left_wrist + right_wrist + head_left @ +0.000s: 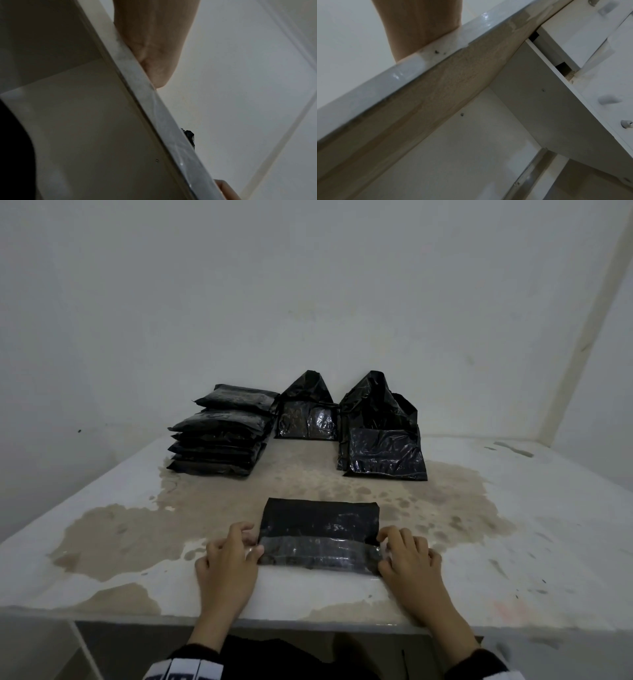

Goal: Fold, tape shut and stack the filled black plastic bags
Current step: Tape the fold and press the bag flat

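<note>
Worn white table point(513, 542): folded bag point(320, 534) near its front edge, left hand point(227, 565) and right hand point(409, 563) fingers curled, pinching the bag's tape strip point(318, 549) ends.

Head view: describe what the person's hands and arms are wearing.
Both hands, left and right, are bare: no gloves, rings or watch visible. Forearms are bare too. Dark sleeves sit pushed up near the bottom edge; the left sleeve's cuff has white blocks with dark marks, too cropped to read.
</note>
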